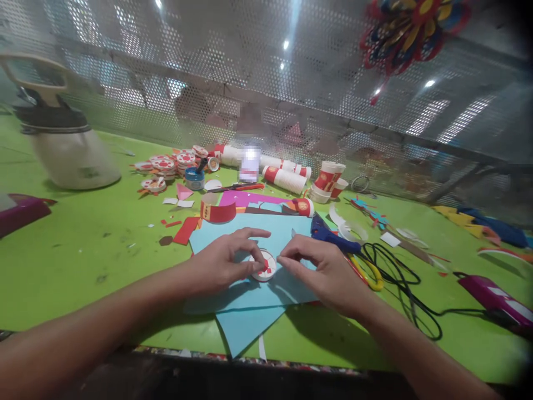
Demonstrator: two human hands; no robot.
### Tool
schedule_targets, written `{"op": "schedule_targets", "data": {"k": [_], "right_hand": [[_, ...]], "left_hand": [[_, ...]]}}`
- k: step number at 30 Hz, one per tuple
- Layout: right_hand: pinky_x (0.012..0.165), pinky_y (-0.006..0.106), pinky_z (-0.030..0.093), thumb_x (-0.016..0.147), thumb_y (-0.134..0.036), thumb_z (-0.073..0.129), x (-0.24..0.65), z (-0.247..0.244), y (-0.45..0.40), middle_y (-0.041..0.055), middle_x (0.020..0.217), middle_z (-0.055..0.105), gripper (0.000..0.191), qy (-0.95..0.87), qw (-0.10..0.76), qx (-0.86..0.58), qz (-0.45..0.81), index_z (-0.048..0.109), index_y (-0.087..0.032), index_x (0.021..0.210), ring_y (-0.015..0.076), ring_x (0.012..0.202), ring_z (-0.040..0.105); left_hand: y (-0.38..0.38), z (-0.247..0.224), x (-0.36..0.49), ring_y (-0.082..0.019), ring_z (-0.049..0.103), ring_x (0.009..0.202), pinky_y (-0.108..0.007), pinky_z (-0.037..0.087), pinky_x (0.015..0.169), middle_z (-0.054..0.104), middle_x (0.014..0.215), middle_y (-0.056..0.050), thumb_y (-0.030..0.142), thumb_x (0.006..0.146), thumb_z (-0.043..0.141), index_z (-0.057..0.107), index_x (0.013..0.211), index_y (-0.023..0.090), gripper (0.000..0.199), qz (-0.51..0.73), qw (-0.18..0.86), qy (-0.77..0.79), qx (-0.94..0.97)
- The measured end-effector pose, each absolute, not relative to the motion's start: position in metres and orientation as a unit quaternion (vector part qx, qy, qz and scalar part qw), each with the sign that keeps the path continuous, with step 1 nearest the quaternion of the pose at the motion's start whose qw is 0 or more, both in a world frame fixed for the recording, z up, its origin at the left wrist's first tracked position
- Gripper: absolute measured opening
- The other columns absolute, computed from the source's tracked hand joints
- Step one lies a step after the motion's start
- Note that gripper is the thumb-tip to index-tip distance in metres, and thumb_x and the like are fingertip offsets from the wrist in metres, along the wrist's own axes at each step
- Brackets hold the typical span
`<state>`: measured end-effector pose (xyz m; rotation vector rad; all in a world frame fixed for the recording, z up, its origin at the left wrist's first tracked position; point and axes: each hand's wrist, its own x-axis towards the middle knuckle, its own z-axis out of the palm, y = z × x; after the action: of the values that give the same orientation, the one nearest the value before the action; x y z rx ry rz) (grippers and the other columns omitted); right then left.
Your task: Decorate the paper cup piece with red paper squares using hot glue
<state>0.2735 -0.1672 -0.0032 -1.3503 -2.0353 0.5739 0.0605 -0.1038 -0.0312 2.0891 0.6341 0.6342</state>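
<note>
Got a small white disc [271, 260] with a red patch [267, 266] near its middle, lying flat on a light-blue sheet [216, 226], right in the gap between the two hands. Round, so no long axis to speak of. Going to use that disc as the landmark.

Seeing the left hand [220, 258] to the left of the disc, easily the nearer one, with thumb and finger pinched down on the red patch and the other fingers reaching out past the disc's far edge. Seeing the right hand [320, 266] just beside the disc on the right, apart from the left, with thumb and forefinger drawn close and pointing at the rim. Kinda blurry there, so can't honestly tell whether touching the rim or gripping some tiny scrap.

Also spotting a blue glue gun [339, 239] beyond the disc to the right, yellow scissor handles [377, 278] farther right of the disc, and a curved red band [219, 212] beyond the disc to the left.
</note>
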Motion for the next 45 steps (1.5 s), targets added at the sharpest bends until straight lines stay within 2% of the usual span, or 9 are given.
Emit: {"op": "schedule_targets", "data": {"k": [6, 11, 17, 24, 29, 32, 38, 41, 45], "right_hand": [[0.063, 0.027, 0.044, 0.089, -0.028, 0.058, 0.267, -0.007, -0.172, 0.0029, 0.078, 0.066, 0.021, -0.723, 0.307, -0.525, 0.329, 0.075, -0.016, 0.083, 0.0139, 0.069, 0.058], [0.059, 0.025, 0.043, 0.086, -0.032, 0.062, 0.264, -0.009, -0.173, 0.0009, 0.073, 0.066, 0.021, -0.679, 0.327, -0.530, 0.390, 0.073, -0.016, 0.078, 0.0124, 0.064, 0.056], [0.062, 0.026, 0.045, 0.085, -0.030, 0.064, 0.264, -0.011, -0.175, 0.0013, 0.074, 0.067, 0.018, -0.652, 0.343, -0.536, 0.413, 0.071, -0.017, 0.074, 0.0131, 0.066, 0.057], [0.060, 0.026, 0.045, 0.084, -0.029, 0.064, 0.262, -0.011, -0.176, 0.0009, 0.074, 0.066, 0.016, -0.651, 0.347, -0.536, 0.411, 0.070, -0.018, 0.073, 0.0124, 0.064, 0.056], [0.060, 0.026, 0.043, 0.084, -0.032, 0.062, 0.266, -0.010, -0.174, 0.0002, 0.073, 0.063, 0.019, -0.663, 0.341, -0.533, 0.400, 0.069, -0.017, 0.074, 0.0119, 0.064, 0.055], [0.053, 0.025, 0.039, 0.084, -0.034, 0.061, 0.272, -0.011, -0.171, 0.0003, 0.070, 0.062, 0.021, -0.666, 0.328, -0.548, 0.386, 0.068, -0.016, 0.074, 0.0114, 0.060, 0.051], [0.060, 0.028, 0.039, 0.083, -0.022, 0.058, 0.278, -0.019, -0.161, 0.0015, 0.071, 0.061, 0.016, -0.690, 0.289, -0.589, 0.306, 0.067, -0.017, 0.072, 0.0143, 0.066, 0.052], [0.065, 0.030, 0.041, 0.084, -0.018, 0.056, 0.278, -0.022, -0.159, 0.0013, 0.072, 0.060, 0.016, -0.707, 0.272, -0.593, 0.274, 0.065, -0.017, 0.071, 0.0150, 0.068, 0.052], [0.072, 0.033, 0.043, 0.085, -0.016, 0.054, 0.277, -0.025, -0.156, 0.0000, 0.070, 0.058, 0.019, -0.726, 0.255, -0.587, 0.251, 0.060, -0.019, 0.068, 0.0154, 0.068, 0.052]], "left_hand": [[-0.106, -0.031, 0.065, -0.029, 0.048, 0.134, -0.051, 0.041, 0.108, 0.055, 0.140, -0.009, 0.031, 0.087, 0.064, 0.073, 0.077, 0.021, 0.018, 0.256, 0.480, 0.277, 0.792], [-0.108, -0.030, 0.067, -0.029, 0.045, 0.136, -0.047, 0.047, 0.102, 0.057, 0.137, -0.009, 0.033, 0.086, 0.066, 0.074, 0.076, 0.020, 0.018, 0.255, 0.522, 0.271, 0.767], [-0.112, -0.026, 0.069, -0.029, 0.051, 0.131, -0.049, 0.044, 0.105, 0.060, 0.133, -0.010, 0.032, 0.086, 0.064, 0.075, 0.077, 0.020, 0.018, 0.246, 0.514, 0.279, 0.773], [-0.113, -0.026, 0.070, -0.027, 0.055, 0.125, -0.045, 0.048, 0.101, 0.058, 0.135, -0.009, 0.031, 0.087, 0.062, 0.073, 0.076, 0.019, 0.019, 0.245, 0.506, 0.287, 0.776], [-0.113, -0.028, 0.070, -0.028, 0.054, 0.125, -0.048, 0.042, 0.105, 0.058, 0.134, -0.008, 0.032, 0.086, 0.061, 0.072, 0.078, 0.020, 0.018, 0.255, 0.459, 0.288, 0.801], [-0.114, -0.033, 0.069, -0.029, 0.052, 0.126, -0.049, 0.041, 0.106, 0.056, 0.135, -0.010, 0.032, 0.083, 0.064, 0.068, 0.090, 0.020, 0.014, 0.273, 0.412, 0.300, 0.816], [-0.116, -0.050, 0.070, -0.031, 0.041, 0.135, -0.048, 0.037, 0.110, 0.046, 0.143, -0.017, 0.031, 0.083, 0.063, 0.046, 0.132, 0.016, 0.054, 0.238, 0.319, 0.283, 0.873], [-0.115, -0.057, 0.072, -0.032, 0.037, 0.137, -0.049, 0.035, 0.111, 0.048, 0.141, -0.017, 0.031, 0.086, 0.063, 0.044, 0.133, 0.017, 0.053, 0.220, 0.278, 0.268, 0.896], [-0.114, -0.063, 0.075, -0.030, 0.041, 0.133, -0.048, 0.037, 0.108, 0.054, 0.133, -0.013, 0.028, 0.090, 0.058, 0.047, 0.126, 0.019, 0.039, 0.232, 0.256, 0.250, 0.904]]}}
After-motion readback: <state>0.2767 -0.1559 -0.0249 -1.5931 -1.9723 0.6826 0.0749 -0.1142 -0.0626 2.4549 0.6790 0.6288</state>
